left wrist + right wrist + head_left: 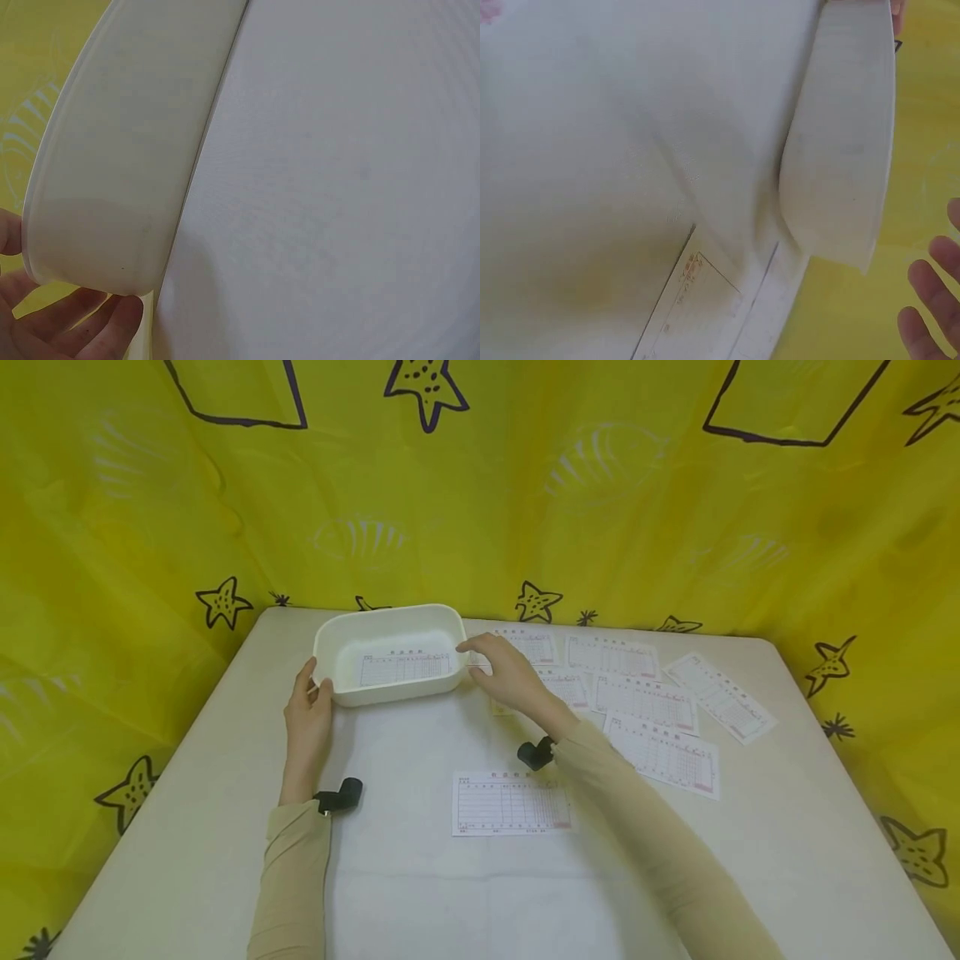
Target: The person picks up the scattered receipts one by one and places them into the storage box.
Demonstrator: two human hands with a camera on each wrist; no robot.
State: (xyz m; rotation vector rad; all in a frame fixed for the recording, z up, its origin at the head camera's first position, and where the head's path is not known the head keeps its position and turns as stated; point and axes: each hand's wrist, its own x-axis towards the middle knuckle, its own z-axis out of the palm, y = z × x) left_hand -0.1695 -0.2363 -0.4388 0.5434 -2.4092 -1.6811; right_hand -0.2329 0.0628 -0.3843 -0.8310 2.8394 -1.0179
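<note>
A white plastic box [397, 692] stands at the back left of the table, and a printed form slip [405, 668] lies flat inside it. My left hand [307, 727] holds the box's left end. In the left wrist view its thumb is at the rim and its fingers [112, 326] are against the end wall. At the right end is my right hand [517, 681], thumb and fingers spread. The right wrist view shows its fingers [934, 296] apart from the box's wall [836, 142]. Another printed slip [512, 806] lies on the cloth in front.
Several printed slips lie at the back right, some overlapping, among them one slip [662, 756] by my right forearm and a slanted one [722, 697]. A white cloth covers the table [405, 893]. A yellow curtain [480, 510] with starfish drawings hangs behind it.
</note>
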